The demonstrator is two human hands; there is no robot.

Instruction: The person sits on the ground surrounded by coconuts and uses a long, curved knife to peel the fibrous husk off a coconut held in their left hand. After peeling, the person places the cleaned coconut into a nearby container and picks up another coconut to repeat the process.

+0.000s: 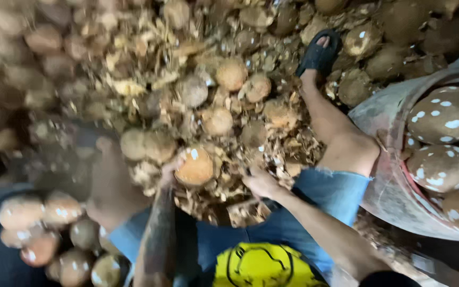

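I judge I'm mid-husking: my left hand clasps the coconut above the husk pile between my knees, my right hand looks closed around something I cannot make out, and next comes a firm, steady turn.

This is a coconut husking and peeling yard: brown coconuts lie heaped over a floor thick with torn husk scraps, and a big tub holds peeled, white-flecked coconuts
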